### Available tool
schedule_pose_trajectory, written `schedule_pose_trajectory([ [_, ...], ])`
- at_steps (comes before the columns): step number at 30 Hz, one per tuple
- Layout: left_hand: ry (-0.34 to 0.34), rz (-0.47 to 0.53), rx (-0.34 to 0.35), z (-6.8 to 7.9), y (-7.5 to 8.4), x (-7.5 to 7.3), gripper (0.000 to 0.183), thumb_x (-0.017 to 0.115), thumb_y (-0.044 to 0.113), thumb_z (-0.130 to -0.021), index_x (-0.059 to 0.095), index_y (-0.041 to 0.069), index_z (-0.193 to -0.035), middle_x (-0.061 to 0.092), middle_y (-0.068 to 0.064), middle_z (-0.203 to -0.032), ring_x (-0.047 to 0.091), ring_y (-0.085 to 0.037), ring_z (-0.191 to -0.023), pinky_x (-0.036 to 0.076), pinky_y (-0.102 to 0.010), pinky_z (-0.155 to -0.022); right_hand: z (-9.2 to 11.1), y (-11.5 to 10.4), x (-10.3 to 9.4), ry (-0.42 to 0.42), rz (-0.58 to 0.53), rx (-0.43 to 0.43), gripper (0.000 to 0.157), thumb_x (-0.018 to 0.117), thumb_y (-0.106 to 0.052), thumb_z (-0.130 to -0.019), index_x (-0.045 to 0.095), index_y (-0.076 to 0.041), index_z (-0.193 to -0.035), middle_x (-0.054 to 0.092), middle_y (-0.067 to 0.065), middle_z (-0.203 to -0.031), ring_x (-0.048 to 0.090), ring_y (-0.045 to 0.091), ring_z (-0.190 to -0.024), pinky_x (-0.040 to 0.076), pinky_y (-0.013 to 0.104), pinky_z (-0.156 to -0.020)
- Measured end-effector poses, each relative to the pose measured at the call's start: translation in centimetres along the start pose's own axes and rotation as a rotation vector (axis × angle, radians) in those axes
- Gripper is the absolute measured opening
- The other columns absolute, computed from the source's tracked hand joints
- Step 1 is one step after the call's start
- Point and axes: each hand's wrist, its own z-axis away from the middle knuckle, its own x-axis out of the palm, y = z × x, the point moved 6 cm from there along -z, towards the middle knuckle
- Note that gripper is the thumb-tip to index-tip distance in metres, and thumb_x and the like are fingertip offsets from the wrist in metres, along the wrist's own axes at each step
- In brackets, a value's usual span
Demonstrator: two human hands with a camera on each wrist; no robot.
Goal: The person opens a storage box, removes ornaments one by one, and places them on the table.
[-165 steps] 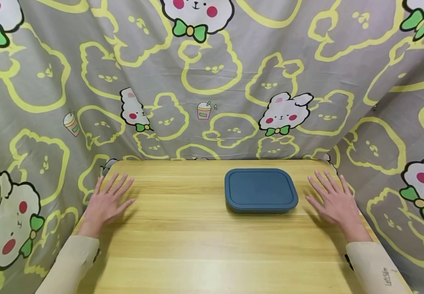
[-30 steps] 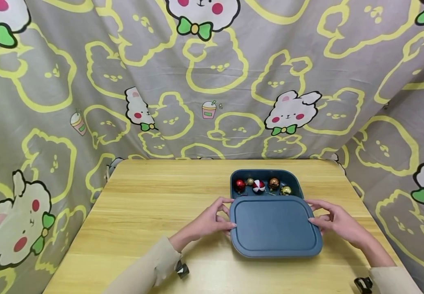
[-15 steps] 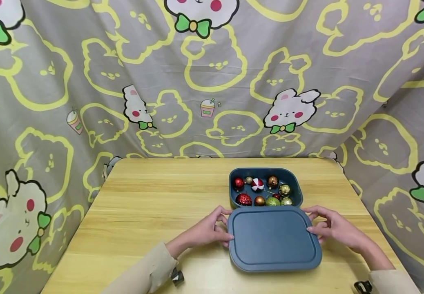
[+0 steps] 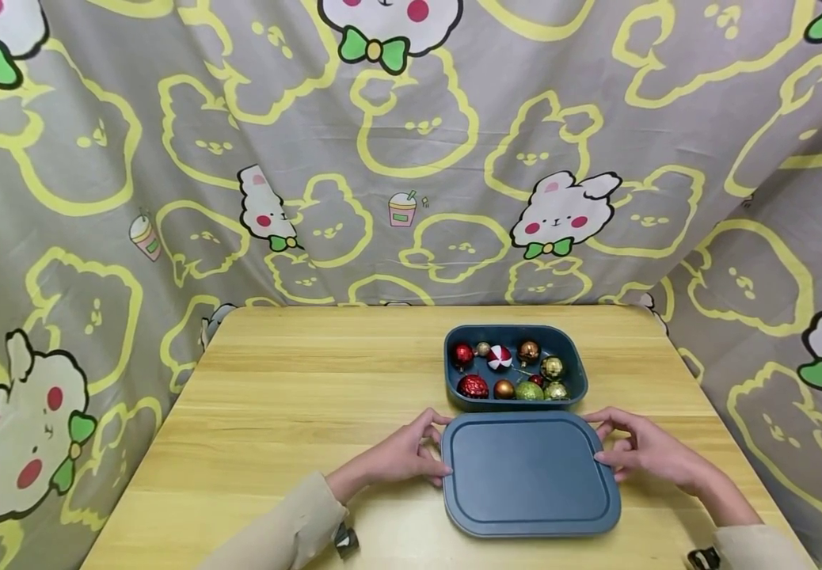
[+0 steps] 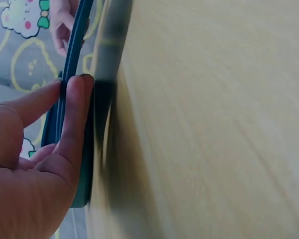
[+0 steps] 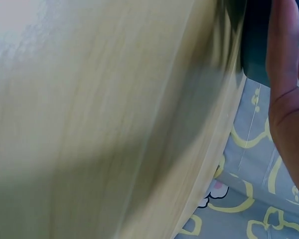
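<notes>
A dark blue rectangular lid [image 4: 530, 475] is held level between both hands, just in front of its box. My left hand [image 4: 405, 453] pinches the lid's left edge, thumb on top and fingers beneath; the left wrist view shows the lid [image 5: 74, 55] raised over the table. On the opposite edge my right hand [image 4: 642, 450] grips the same way. Behind the lid stands the open blue box [image 4: 575, 372], with several Christmas baubles inside, among them a red-and-white one [image 4: 500, 358], a red textured one [image 4: 473, 386] and a green one [image 4: 529, 391].
The light wooden table [image 4: 297, 396] carries the box toward its back right. A grey curtain [image 4: 411, 142] with cartoon rabbits hangs close behind the table and along both sides. Black wrist straps show below both sleeves.
Earlier the lid covered the box and both hands lay open on either side. Since then the lid has come off and been drawn toward the person, uncovering the baubles.
</notes>
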Motion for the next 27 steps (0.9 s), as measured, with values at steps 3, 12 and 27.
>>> schedule_pose_trajectory([
  [3,0.016,-0.024,-0.013,-0.1,-0.4,-0.1,0.068,0.075,-0.001,-0.092,0.041,0.014,-0.149,0.059,-0.014,-0.117,0.077,-0.024,-0.078,0.065,-0.037,-0.074,-0.3,0.3,0.1,0.0,0.011,0.005,0.064,0.074,-0.008,-0.095,0.042,0.008,-0.148,0.056,0.025,-0.113,0.067,0.017,-0.072,0.064,0.042,-0.064],
  [12,0.069,-0.154,0.001,-0.4,-0.6,-0.2,0.07,0.079,0.004,-0.091,0.044,0.013,-0.151,0.06,-0.009,-0.124,0.076,-0.019,-0.08,0.061,-0.027,-0.066,-0.9,1.1,0.5,-0.025,-0.023,0.035,0.069,0.074,-0.005,-0.094,0.037,0.013,-0.149,0.057,0.023,-0.114,0.07,0.019,-0.078,0.065,0.041,-0.069],
  [27,0.16,-0.278,0.066,-0.2,-0.5,-0.4,0.067,0.084,0.0,-0.084,0.054,0.004,-0.144,0.054,-0.014,-0.13,0.068,-0.007,-0.078,0.059,-0.02,-0.068,-1.1,1.4,0.6,-0.005,0.033,0.035,0.068,0.076,0.002,-0.089,0.042,0.014,-0.148,0.057,0.025,-0.117,0.068,0.019,-0.088,0.063,0.033,-0.072],
])
